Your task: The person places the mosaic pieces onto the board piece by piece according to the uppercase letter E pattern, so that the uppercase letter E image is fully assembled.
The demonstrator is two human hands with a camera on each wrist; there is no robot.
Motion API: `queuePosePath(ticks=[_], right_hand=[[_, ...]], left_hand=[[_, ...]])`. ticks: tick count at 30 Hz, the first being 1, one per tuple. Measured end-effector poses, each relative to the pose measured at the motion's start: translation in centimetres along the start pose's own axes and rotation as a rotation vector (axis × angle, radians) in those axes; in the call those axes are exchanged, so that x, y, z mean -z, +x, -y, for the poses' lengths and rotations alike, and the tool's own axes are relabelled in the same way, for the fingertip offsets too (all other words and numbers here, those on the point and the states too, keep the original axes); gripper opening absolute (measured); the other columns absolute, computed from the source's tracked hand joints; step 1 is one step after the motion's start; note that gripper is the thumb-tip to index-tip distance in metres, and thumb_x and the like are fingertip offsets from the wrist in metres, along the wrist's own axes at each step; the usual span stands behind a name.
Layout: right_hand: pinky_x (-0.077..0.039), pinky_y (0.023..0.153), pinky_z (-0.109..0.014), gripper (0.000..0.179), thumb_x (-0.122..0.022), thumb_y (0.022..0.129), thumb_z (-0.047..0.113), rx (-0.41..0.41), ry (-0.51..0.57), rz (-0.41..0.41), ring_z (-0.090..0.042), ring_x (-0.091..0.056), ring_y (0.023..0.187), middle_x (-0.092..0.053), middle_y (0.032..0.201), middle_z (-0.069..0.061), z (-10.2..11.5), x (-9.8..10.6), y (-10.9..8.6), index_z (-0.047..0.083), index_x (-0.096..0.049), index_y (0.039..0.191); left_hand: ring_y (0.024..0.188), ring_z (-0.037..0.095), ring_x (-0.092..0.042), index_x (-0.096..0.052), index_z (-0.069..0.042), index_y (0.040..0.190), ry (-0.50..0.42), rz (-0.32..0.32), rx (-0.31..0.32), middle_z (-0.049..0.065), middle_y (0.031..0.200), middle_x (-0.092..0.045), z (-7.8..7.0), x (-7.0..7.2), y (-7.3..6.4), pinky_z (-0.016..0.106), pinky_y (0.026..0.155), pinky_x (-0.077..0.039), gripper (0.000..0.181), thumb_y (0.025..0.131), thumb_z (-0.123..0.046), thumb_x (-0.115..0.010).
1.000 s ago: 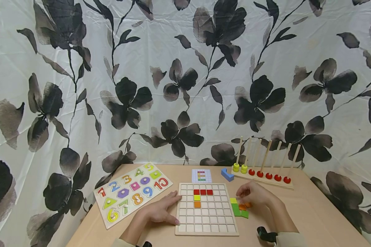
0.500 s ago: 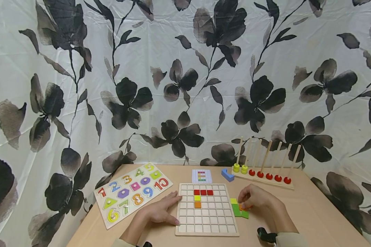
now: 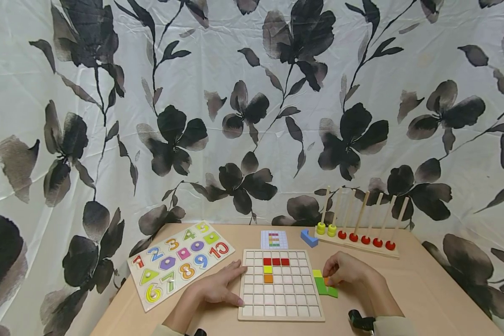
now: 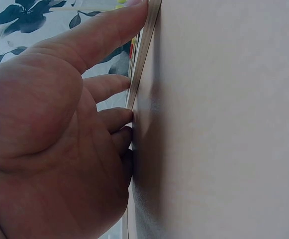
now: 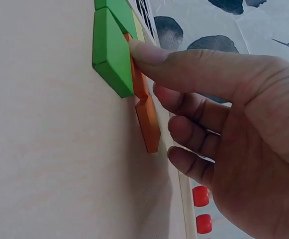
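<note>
A wooden grid board (image 3: 294, 299) bears a row of red tiles (image 3: 275, 262), with a yellow tile (image 3: 268, 269) and an orange tile (image 3: 268, 278) below. My left hand (image 3: 218, 285) rests spread along the board's left edge, thumb and fingertips touching it. Right of the board, my right hand (image 3: 347, 270) pinches a loose orange tile (image 5: 140, 83); the thumb presses it and the index finger is mostly hidden. Another orange tile (image 5: 148, 124) lies just beside it, under the curled fingers. Green tiles (image 3: 321, 285) and a yellow-green tile (image 3: 317, 273) sit against the board's edge.
A pattern card (image 3: 280, 234) lies behind the board. To the left is a number and shape puzzle (image 3: 176, 248). A blue angled piece (image 3: 308, 238) and a peg stand (image 3: 361, 246) with red and yellow beads occupy the back right. A floral curtain (image 3: 218, 56) hangs behind the table.
My right hand has shifted slightly right and lowered its fingertips onto the orange tiles, covering more of them. My left hand and the board have stayed in place.
</note>
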State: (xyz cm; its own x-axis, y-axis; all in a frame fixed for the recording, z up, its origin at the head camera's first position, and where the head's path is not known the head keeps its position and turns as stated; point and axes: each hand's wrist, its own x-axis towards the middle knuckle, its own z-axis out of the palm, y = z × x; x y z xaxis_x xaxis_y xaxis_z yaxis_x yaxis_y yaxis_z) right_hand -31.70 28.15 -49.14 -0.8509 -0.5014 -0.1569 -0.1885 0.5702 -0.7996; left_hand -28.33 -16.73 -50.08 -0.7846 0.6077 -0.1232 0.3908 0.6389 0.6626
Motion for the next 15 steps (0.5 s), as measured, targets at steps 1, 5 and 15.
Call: queuePosePath(ticks=[1,5,15], right_hand=[[-0.047,0.059,-0.021,0.015,-0.083,0.082,-0.001,0.0,0.004,-0.001,-0.014,-0.055,0.069,-0.07,0.081,-0.003,-0.02,-0.02,0.02,-0.002,-0.076,0.096],[-0.046,0.058,-0.021,0.015,-0.083,0.083,-0.001,0.005,0.01,-0.004,-0.015,-0.055,0.07,-0.07,0.081,-0.003,-0.11,-0.06,0.04,-0.002,-0.075,0.096],[-0.043,0.056,-0.021,0.015,-0.08,0.085,-0.003,0.024,0.053,0.017,-0.016,-0.052,0.069,-0.063,0.079,-0.004,-0.03,-0.19,0.1,-0.003,-0.07,0.096]], left_hand=[[0.161,0.042,-0.012,-0.038,-0.012,0.161,-0.001,0.0,-0.001,0.021,0.173,-0.016,0.01,0.0,0.0,0.067,0.127,-0.012,0.096,0.083,-0.038,-0.086],[0.161,0.042,-0.012,-0.038,-0.012,0.161,-0.004,0.0,0.001,0.021,0.174,-0.016,0.04,-0.04,0.01,0.066,0.127,-0.012,0.095,0.083,-0.038,-0.086],[0.161,0.042,-0.012,-0.038,-0.012,0.161,0.0,0.001,0.005,0.02,0.174,-0.016,-0.01,-0.06,0.0,0.067,0.127,-0.013,0.095,0.083,-0.038,-0.086]])
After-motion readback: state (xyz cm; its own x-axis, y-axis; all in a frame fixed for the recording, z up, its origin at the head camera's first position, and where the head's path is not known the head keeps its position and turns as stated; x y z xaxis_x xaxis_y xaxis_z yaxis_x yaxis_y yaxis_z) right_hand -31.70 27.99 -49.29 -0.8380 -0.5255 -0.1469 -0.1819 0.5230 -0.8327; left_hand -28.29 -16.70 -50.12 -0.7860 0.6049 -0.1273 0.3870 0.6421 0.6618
